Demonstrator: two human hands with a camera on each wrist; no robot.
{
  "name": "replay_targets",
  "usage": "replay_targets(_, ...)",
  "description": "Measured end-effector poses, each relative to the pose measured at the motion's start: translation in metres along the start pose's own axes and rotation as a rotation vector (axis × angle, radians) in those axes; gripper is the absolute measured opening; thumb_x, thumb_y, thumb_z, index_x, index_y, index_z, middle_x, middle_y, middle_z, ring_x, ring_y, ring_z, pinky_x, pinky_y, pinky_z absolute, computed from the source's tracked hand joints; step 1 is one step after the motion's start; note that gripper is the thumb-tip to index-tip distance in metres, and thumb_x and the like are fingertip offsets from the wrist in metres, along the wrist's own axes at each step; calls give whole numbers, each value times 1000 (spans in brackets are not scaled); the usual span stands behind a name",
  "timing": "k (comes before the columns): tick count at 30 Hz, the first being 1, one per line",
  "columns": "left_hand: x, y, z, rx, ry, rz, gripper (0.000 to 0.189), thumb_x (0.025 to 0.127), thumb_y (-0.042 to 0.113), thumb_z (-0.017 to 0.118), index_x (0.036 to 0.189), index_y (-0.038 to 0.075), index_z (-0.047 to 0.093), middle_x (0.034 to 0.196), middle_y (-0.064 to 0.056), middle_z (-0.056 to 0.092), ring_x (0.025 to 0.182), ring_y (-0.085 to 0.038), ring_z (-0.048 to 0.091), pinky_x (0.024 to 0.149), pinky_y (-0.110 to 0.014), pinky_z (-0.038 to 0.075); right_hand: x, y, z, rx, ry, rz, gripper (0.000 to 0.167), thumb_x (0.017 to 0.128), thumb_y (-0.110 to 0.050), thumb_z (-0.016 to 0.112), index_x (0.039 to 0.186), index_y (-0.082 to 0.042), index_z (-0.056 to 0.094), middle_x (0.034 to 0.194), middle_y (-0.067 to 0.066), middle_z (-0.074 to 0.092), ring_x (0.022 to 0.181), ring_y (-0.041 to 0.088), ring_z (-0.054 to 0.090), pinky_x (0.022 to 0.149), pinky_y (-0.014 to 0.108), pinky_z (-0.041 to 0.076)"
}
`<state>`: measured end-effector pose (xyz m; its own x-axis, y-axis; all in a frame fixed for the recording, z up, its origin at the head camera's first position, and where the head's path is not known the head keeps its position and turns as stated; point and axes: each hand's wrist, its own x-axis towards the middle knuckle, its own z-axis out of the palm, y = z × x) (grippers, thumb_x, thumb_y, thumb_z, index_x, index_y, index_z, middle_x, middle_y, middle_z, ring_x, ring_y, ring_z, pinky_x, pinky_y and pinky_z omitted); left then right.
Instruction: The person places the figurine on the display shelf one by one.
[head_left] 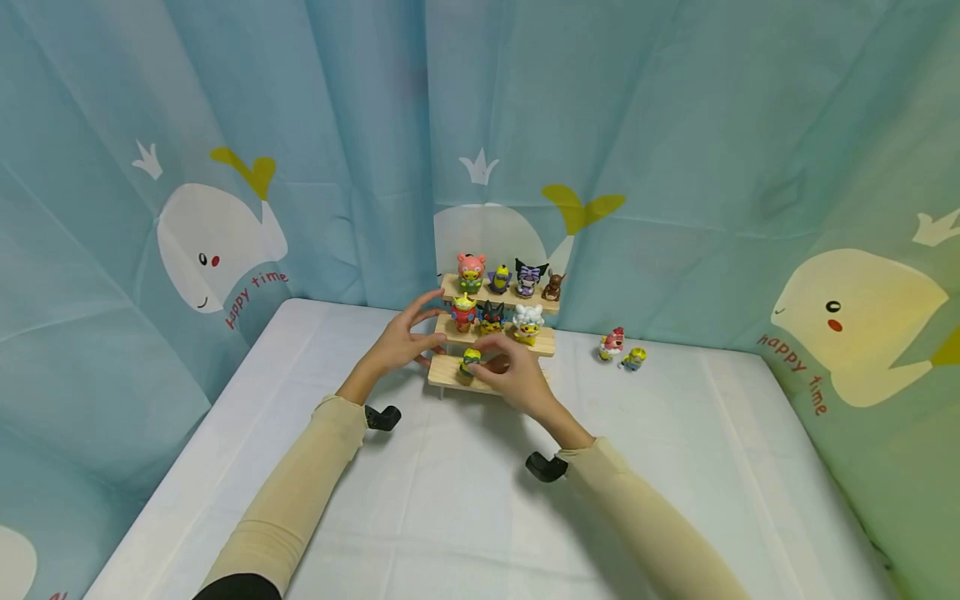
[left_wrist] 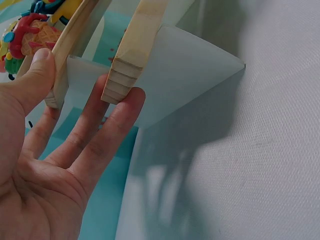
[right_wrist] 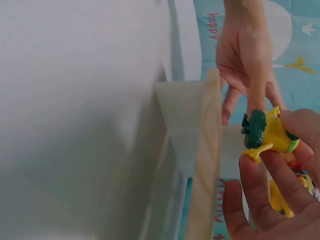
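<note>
My right hand (head_left: 517,377) pinches a small yellow figurine with dark green parts (right_wrist: 272,132) between thumb and fingers, close over the left part of the lowest shelf (head_left: 450,372). The left hand (head_left: 401,342) holds the left end of the three-tier wooden display stand (left_wrist: 125,70). In the left wrist view its thumb (left_wrist: 44,62) lies on one plank while other fingers reach under that plank and touch the end of the lowest one. Several figurines stand on the upper tiers, among them a pink-hooded one (head_left: 471,273) and a white-topped one (head_left: 528,323).
To the right of the stand, a pink and white figurine (head_left: 611,344) and a yellow and blue one (head_left: 634,359) are on the white tablecloth (head_left: 450,500). A blue curtain with whale prints (head_left: 360,150) hangs close behind the stand.
</note>
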<state>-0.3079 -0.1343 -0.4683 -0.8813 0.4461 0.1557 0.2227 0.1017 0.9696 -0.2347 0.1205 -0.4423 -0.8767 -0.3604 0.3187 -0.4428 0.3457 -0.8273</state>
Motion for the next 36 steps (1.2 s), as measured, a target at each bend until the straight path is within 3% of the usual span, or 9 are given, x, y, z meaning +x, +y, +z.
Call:
replay_targets(5, -1, -1, 0, 16, 6, 16, 77, 101, 18, 69, 161, 42, 28, 162, -18, 37, 99, -42, 73, 67, -68, 57, 5, 4, 14, -43, 41, -44, 28, 93, -9, 79, 119, -5, 69, 114, 13, 72, 86, 29, 74, 75, 36, 63)
replay_targets(10, 0, -1, 1, 14, 9, 12, 77, 100, 17, 70, 162, 40, 28, 162, -18, 36, 99, -40, 73, 66, -66, 58, 6, 3, 23, -74, 75, -37, 27, 93, -10, 79, 117, -6, 70, 113, 12, 73, 86, 27, 73, 76, 38, 62)
replay_targets(17, 0, -1, 1, -13, 6, -3, 79, 101, 14, 69, 163, 37, 26, 164, -20, 32, 105, -49, 69, 70, -75, 52, 7, 4, 29, -61, 91, -24, 26, 92, -7, 79, 116, -6, 71, 111, 13, 73, 90, 29, 73, 80, 43, 62)
replay_targets(21, -2, 4, 1, -29, -4, -13, 80, 101, 10, 67, 165, 31, 24, 164, -24, 29, 108, -51, 67, 72, -78, 49, 8, 6, 31, -57, 94, -12, 26, 92, -7, 79, 117, -7, 71, 112, 12, 73, 90, 28, 73, 80, 40, 62)
replay_targets(28, -10, 27, 5, -25, -8, -7, 77, 101, 7, 66, 165, 23, 26, 163, -29, 27, 110, -50, 67, 73, -77, 50, 6, 7, 36, -38, 100, -10, 29, 92, -6, 79, 120, -6, 70, 113, 14, 72, 92, 29, 73, 81, 40, 62)
replay_targets(36, -10, 25, 5, -32, -13, 1, 77, 101, 6, 66, 165, 23, 25, 163, -30, 27, 106, -50, 68, 71, -76, 51, 5, 8, 36, -29, 101, -17, 32, 92, -5, 79, 122, -7, 69, 115, 15, 72, 95, 30, 72, 83, 42, 62)
